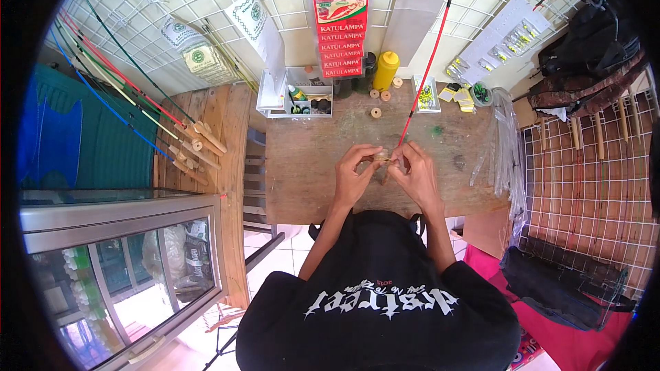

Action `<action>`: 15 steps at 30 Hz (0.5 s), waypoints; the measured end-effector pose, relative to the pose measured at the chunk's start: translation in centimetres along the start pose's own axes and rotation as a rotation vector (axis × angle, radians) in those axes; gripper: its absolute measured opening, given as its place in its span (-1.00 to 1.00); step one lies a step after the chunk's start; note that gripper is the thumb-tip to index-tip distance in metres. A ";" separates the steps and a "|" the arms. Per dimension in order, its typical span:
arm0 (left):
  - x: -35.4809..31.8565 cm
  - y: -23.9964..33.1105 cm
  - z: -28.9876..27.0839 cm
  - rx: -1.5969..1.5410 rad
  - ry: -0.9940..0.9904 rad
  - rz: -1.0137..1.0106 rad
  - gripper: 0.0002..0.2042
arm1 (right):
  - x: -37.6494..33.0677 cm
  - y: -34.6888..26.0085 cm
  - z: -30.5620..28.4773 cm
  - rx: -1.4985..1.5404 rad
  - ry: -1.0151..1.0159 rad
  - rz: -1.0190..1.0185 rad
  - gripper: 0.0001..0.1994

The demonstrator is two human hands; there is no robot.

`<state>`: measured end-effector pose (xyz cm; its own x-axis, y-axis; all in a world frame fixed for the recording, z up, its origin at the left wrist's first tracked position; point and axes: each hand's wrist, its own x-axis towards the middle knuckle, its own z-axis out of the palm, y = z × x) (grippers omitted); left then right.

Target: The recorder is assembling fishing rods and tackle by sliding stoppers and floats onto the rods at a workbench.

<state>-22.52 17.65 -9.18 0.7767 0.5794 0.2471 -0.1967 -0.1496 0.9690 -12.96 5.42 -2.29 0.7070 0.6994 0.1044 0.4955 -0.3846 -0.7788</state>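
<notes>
My left hand [355,170] is closed in a pinch over the wooden table [309,158], thumb and forefinger on a small tan, rounded piece [381,156]. Close against it on the right, my right hand [415,173] is also pinched, its fingertips meeting the same spot. A thin red fishing rod [430,51] slants down from the top of the view, and its lower end reaches the fingers of my right hand. Just what the right fingers grip is too small and covered to make out.
Behind my hands stand a yellow squeeze bottle [387,71], several cork rings [376,113], a white organizer box [317,111] and a small tray of lures [426,93]. Clear plastic sleeves [507,144] hang over the table's right edge. Several rods [134,113] lean at left beside a glass cabinet [130,268].
</notes>
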 end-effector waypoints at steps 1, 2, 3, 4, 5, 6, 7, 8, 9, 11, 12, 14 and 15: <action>0.0 0.0 0.0 -0.037 0.004 -0.004 -0.67 | 0.0 0.0 -0.1 0.000 0.002 -0.001 -0.85; 0.0 -0.1 0.0 -0.075 0.009 -0.007 -0.66 | 0.0 0.0 -0.1 0.032 -0.047 -0.040 -0.86; 0.0 -0.4 -0.1 -0.074 0.009 -0.007 -0.66 | 0.0 0.1 -0.1 0.065 -0.097 -0.079 -0.87; -0.1 -0.6 -0.2 -0.101 0.001 -0.013 -0.65 | 0.0 0.1 -0.1 0.066 -0.097 -0.080 -0.87; -0.3 -0.8 -0.3 -0.128 -0.006 -0.020 -0.65 | -0.2 0.2 -0.1 0.125 -0.154 -0.072 -0.87; -0.2 -0.3 -0.4 -0.130 -0.010 -0.021 -0.65 | -0.3 0.3 -0.1 0.183 -0.207 -0.062 -0.86; 0.0 0.5 -0.5 -0.183 -0.081 -0.093 -0.66 | -0.4 0.6 -0.1 0.182 -0.204 -0.059 -0.86; 0.0 1.0 -0.5 -0.236 -0.152 -0.166 -0.67 | -0.4 1.2 0.0 0.227 -0.204 -0.082 -0.85; -0.1 1.0 -0.5 -0.235 -0.148 -0.167 -0.67 | -0.4 1.5 0.1 0.275 -0.210 -0.108 -0.84; -0.3 0.8 -0.4 -0.381 -0.261 -0.162 -0.69 | -0.4 1.6 0.0 0.325 -0.232 -0.108 -0.83; -0.3 0.5 -0.5 -0.381 -0.257 -0.163 -0.69 | -0.4 1.7 -0.1 0.374 -0.251 -0.107 -0.81; -0.2 0.1 -0.7 -0.496 -0.307 -0.231 -0.67 | -0.5 1.7 -0.4 0.398 -0.269 -0.111 -0.78; -0.2 0.0 -0.7 -0.497 -0.306 -0.232 -0.67 | -0.5 1.7 -0.5 0.420 -0.278 -0.114 -0.76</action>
<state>-23.12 18.11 -9.18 0.9541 0.2857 0.0893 -0.1998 0.3856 0.9008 -12.25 4.09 -3.39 0.4709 0.8786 0.0794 0.2757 -0.0610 -0.9593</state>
